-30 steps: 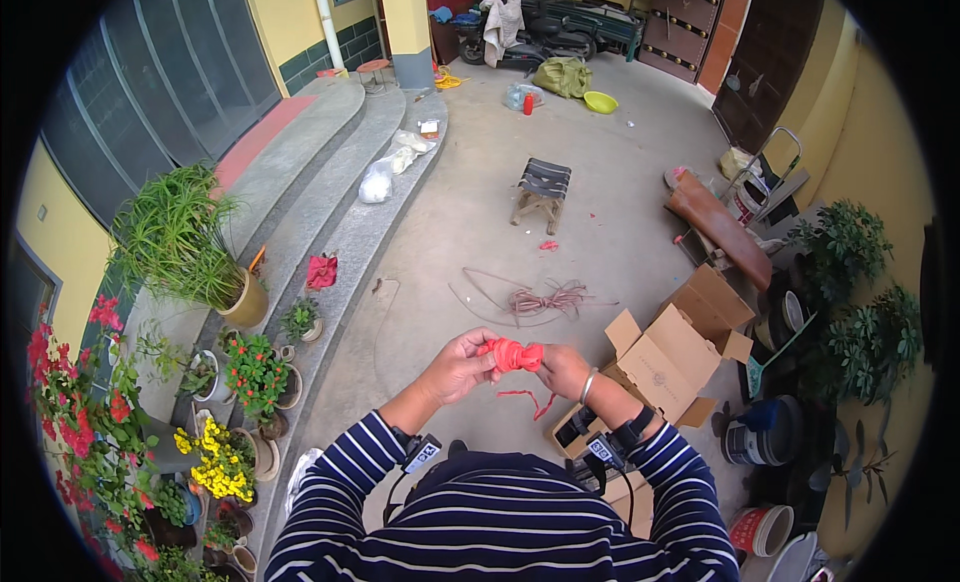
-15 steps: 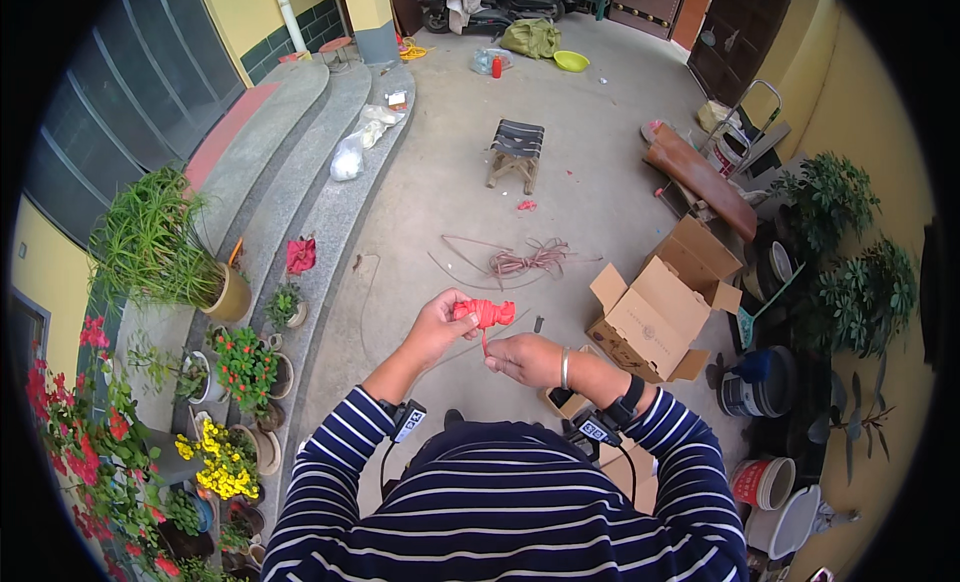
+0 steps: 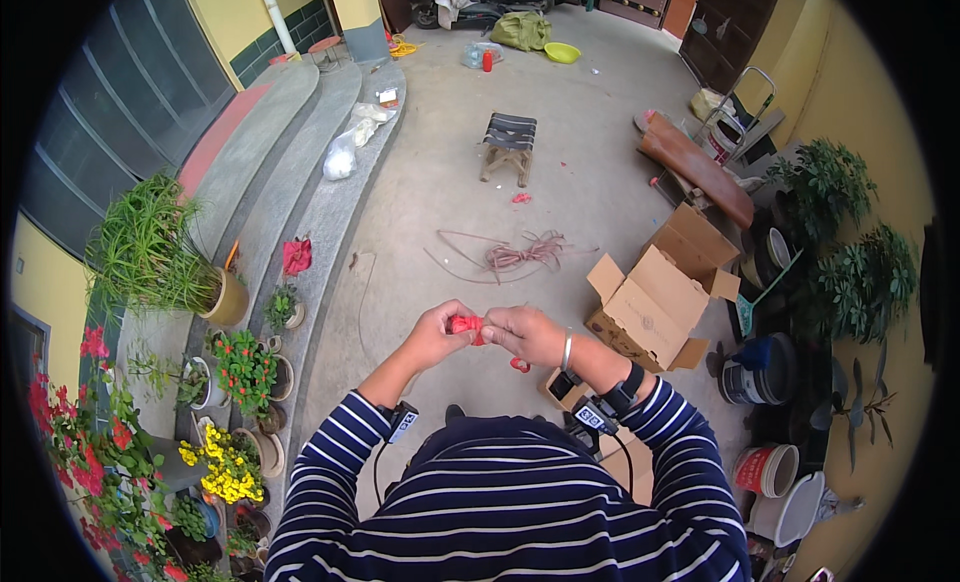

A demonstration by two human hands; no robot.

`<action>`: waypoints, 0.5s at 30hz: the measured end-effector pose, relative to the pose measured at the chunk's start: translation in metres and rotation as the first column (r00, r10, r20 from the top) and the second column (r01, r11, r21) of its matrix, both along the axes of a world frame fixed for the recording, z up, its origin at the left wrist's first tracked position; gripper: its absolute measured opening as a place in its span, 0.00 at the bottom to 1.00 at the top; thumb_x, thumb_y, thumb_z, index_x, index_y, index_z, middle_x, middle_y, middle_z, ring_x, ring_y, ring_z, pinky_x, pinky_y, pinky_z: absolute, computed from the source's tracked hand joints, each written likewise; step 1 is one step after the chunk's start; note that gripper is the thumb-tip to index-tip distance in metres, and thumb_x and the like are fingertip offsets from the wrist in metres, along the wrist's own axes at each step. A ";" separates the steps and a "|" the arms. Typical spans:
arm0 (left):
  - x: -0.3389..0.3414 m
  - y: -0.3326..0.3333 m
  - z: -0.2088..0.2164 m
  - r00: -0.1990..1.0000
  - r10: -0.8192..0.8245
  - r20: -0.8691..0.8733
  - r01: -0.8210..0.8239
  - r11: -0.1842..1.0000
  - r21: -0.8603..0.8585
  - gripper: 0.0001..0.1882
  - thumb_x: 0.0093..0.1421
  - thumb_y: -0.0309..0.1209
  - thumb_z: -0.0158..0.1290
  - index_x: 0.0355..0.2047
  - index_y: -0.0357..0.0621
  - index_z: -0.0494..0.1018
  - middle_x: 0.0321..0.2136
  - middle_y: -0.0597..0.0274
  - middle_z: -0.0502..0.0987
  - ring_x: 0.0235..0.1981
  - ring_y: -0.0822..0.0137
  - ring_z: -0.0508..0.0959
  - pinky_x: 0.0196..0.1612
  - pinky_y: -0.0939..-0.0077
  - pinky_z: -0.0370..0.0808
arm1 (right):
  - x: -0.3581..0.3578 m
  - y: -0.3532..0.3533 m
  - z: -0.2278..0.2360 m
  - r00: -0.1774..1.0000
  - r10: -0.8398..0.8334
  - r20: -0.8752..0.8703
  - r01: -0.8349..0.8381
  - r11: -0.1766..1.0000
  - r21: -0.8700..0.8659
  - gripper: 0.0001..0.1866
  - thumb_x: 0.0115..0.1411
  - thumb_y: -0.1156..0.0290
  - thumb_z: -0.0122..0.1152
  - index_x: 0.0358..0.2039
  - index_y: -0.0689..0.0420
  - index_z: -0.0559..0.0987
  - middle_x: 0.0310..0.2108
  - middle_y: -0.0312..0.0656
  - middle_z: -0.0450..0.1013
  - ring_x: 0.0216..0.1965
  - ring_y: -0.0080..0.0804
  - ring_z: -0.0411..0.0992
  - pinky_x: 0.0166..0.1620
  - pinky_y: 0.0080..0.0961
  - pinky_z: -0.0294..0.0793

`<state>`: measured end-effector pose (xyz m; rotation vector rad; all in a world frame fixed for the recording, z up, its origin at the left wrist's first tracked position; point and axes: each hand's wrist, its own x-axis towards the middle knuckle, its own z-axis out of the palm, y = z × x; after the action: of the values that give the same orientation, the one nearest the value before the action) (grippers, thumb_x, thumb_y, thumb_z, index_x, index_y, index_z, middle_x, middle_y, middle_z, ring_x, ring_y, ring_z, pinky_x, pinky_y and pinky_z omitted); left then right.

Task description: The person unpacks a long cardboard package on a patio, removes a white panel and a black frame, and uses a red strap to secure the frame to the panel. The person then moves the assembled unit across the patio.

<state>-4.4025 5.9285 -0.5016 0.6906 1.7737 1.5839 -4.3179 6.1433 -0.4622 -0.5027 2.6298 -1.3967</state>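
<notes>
My left hand [image 3: 437, 334] is wrapped round a small wound bundle of red plastic ribbon [image 3: 462, 325], held in front of my body. Up against it, my right hand [image 3: 528, 335] has its fingers pinched on the ribbon at the bundle's right side. Most of the bundle is hidden by the fingers. Below the right hand shows a loose red piece [image 3: 520, 365], likely ribbon; where it joins is hidden. On the concrete beyond both hands lies a loosely coiled pinkish rope [image 3: 527, 250].
An open cardboard box [image 3: 650, 312] stands to my right, with buckets [image 3: 757, 375] beyond it. A small folding stool [image 3: 509, 147] is ahead. Potted flowers [image 3: 225, 465] and curved stone steps [image 3: 300, 182] line the left. A brown board [image 3: 697, 172] leans at the far right.
My right hand has moved up and closed in on the left one. The red bundle, seen largely uncovered before, is now mostly covered by fingers. A loose red piece shows under the right hand.
</notes>
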 end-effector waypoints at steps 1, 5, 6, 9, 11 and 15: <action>0.005 -0.003 0.001 0.983 -0.096 0.156 0.081 0.992 0.097 0.09 0.62 0.25 0.56 0.42 0.41 0.71 0.38 0.60 0.77 0.36 0.71 0.76 0.42 0.74 0.75 | -0.007 0.008 0.003 0.997 -0.059 -0.055 0.054 0.995 -0.081 0.09 0.67 0.65 0.52 0.34 0.58 0.74 0.23 0.49 0.71 0.27 0.50 0.71 0.32 0.41 0.71; 0.005 -0.005 0.006 0.788 -0.087 0.609 -0.268 0.842 0.467 0.10 0.60 0.22 0.56 0.41 0.39 0.71 0.37 0.61 0.77 0.35 0.73 0.76 0.41 0.75 0.75 | -0.004 0.000 -0.001 0.991 -0.127 0.030 0.123 0.986 0.112 0.09 0.67 0.65 0.53 0.35 0.57 0.74 0.22 0.48 0.71 0.27 0.49 0.71 0.32 0.40 0.71; 0.003 -0.004 0.007 0.857 -0.002 0.515 -0.225 0.898 0.378 0.10 0.60 0.22 0.56 0.42 0.39 0.71 0.37 0.61 0.77 0.35 0.72 0.76 0.41 0.75 0.75 | 0.005 -0.010 -0.005 0.992 -0.033 0.121 0.005 0.974 0.226 0.09 0.68 0.66 0.51 0.35 0.58 0.73 0.24 0.47 0.70 0.27 0.45 0.71 0.33 0.38 0.71; -0.002 -0.006 0.005 0.991 0.028 0.131 -0.039 0.996 0.082 0.10 0.61 0.22 0.56 0.42 0.39 0.71 0.39 0.60 0.77 0.36 0.71 0.77 0.40 0.74 0.76 | 0.010 -0.013 -0.010 0.945 0.323 0.057 -0.324 0.946 0.010 0.10 0.68 0.65 0.52 0.34 0.58 0.73 0.24 0.47 0.71 0.27 0.47 0.71 0.34 0.39 0.71; -0.001 -0.009 0.001 0.981 -0.173 -0.083 0.144 0.950 -0.278 0.09 0.61 0.21 0.55 0.42 0.40 0.71 0.40 0.59 0.77 0.36 0.70 0.77 0.41 0.73 0.76 | 0.006 -0.009 -0.010 0.996 0.074 -0.046 -0.074 0.997 -0.003 0.11 0.68 0.64 0.51 0.33 0.58 0.74 0.24 0.48 0.71 0.27 0.49 0.71 0.34 0.39 0.71; 0.007 -0.022 -0.006 0.784 -0.126 0.608 -0.190 0.883 0.428 0.09 0.62 0.24 0.55 0.43 0.39 0.71 0.40 0.58 0.76 0.36 0.71 0.77 0.43 0.74 0.76 | -0.014 -0.001 -0.009 0.997 -0.070 -0.014 0.071 0.992 0.105 0.11 0.68 0.65 0.51 0.32 0.58 0.74 0.25 0.48 0.73 0.29 0.50 0.72 0.35 0.41 0.71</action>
<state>-4.3955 5.9063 -0.5079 0.2696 0.9163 1.9996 -4.3315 6.1423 -0.4714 -0.4089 2.7368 -1.2685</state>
